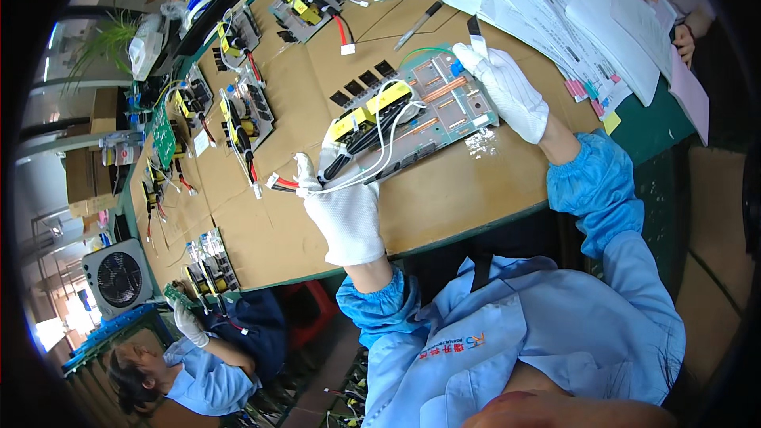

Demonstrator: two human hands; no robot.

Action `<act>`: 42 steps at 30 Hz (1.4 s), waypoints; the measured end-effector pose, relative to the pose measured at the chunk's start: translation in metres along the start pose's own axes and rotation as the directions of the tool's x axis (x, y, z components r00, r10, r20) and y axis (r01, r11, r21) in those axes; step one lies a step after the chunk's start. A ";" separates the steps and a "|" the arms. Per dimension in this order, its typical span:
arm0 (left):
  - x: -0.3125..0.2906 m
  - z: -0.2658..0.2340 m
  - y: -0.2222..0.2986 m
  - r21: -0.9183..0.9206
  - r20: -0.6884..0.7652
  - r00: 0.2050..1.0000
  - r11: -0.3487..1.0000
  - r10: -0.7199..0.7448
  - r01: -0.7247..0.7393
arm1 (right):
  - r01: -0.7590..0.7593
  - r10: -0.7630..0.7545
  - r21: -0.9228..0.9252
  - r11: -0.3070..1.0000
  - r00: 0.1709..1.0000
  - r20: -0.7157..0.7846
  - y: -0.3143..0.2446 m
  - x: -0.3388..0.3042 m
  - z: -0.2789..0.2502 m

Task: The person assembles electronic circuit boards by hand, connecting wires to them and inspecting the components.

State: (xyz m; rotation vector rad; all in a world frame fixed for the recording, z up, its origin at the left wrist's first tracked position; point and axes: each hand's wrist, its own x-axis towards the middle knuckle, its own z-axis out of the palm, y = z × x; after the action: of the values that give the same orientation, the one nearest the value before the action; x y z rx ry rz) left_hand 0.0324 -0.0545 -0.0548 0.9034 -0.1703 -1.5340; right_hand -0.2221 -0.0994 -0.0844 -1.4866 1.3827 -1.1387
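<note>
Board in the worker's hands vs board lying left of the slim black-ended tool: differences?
The held board is between the left hand and right hand; the far board lies untouched on the table.
The held board looks larger here than the far board.
The held board's red wires end beside the left hand; the far board's over the table.
Both carry yellow blocks.

Papers (547,28) right of the circuit board (434,115), fan (119,279) far left

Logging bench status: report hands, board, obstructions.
White-gloved left hand gripping rectangular grey circuit board; white-gloved right hand at its right end; white cables across it.
</note>
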 end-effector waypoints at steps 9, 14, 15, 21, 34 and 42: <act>-0.048 0.005 0.005 -0.029 0.050 0.989 0.990 -0.137 0.139 | -0.161 0.165 0.143 0.977 0.986 -0.016 -0.036 -0.070 -0.004; -0.067 -0.022 -0.003 0.107 0.169 0.979 0.990 -0.110 0.093 | -0.307 0.326 0.221 0.926 0.944 -0.055 -0.037 -0.106 -0.004; -0.070 -0.024 -0.005 0.110 0.178 0.977 0.989 -0.121 0.102 | -0.308 0.329 0.219 0.926 0.942 -0.068 -0.039 -0.111 -0.006; -0.087 -0.053 -0.008 0.039 0.093 0.996 0.999 -0.019 0.016 | -0.456 0.441 0.390 0.800 0.888 0.133 -0.047 -0.142 0.002; -0.109 -0.090 -0.028 0.690 0.180 0.982 0.703 0.064 -0.173 | -0.444 0.418 0.245 0.862 0.896 0.150 -0.040 -0.175 0.002; -0.095 -0.110 -0.028 0.413 0.823 0.560 -0.577 -0.095 -0.705 | -0.429 0.427 0.081 0.900 0.904 0.032 -0.039 -0.177 -0.009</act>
State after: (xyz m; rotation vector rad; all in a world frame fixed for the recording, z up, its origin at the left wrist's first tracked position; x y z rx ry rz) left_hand 0.0699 0.0800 -0.1044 1.2803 -2.4761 -0.1406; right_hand -0.2198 0.0807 -0.0614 -1.0528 1.5349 -0.8908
